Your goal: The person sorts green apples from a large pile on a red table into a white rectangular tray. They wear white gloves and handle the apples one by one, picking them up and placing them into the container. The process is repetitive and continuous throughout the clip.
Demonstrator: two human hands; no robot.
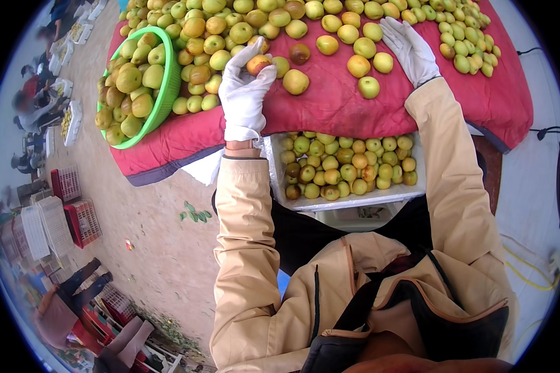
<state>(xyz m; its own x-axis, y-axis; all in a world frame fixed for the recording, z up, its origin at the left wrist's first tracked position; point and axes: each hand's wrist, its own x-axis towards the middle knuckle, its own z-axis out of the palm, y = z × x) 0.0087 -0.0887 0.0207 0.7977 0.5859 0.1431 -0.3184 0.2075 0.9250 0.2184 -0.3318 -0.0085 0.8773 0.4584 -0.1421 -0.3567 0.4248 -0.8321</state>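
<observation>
My left hand [246, 95], in a white glove, holds a reddish-brown and yellow jujube [259, 64] between thumb and fingers above the red quilted cloth [326, 112]. My right hand [409, 52], also gloved in white, lies stretched out with nothing in its grasp. It is beside a loose green jujube [372, 31]; whether they touch I cannot tell. Several more jujubes are scattered between the hands, among them a dark brown one [299, 54]. A large heap of jujubes [240, 32] covers the far part of the cloth. Below my hands, a white foam box [350, 203] holds many jujubes.
A bright green plastic basket [168, 88] full of jujubes tilts at the left. Another pile of jujubes [466, 46] lies at the right. Red and white crates [81, 224] stand on the ground at left, near other people. A yellow cable [529, 268] runs at right.
</observation>
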